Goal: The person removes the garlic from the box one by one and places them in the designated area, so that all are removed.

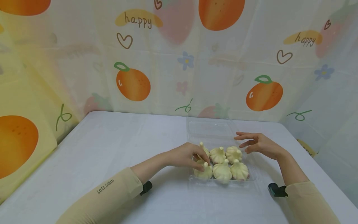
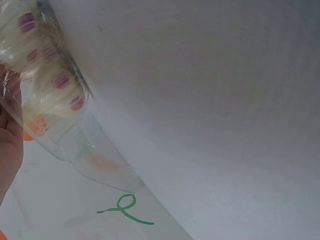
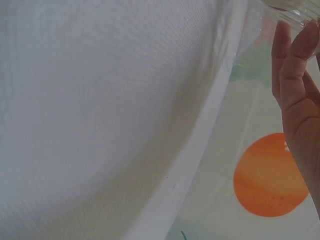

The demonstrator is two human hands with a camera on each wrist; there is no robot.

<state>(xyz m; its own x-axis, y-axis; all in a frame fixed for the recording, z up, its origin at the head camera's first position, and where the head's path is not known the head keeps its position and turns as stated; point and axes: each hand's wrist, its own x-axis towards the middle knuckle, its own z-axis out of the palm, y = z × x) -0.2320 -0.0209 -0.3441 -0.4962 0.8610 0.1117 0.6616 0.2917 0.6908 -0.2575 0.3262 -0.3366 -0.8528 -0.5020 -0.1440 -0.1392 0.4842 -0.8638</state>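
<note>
Six garlic bulbs sit in two rows in the base of a clear plastic clamshell box, which rests on the white table near its front edge, right of centre. The box's lid lies open flat toward the far edge. The left hand reaches in from the left, its fingers curled round the front-left bulb of the set. The right hand hovers at the box's right rim with fingers extended and relaxed, holding nothing. The left wrist view shows the bulbs' purple-streaked skins through the clear wall. A fruit-print curtain hangs behind the table.
</note>
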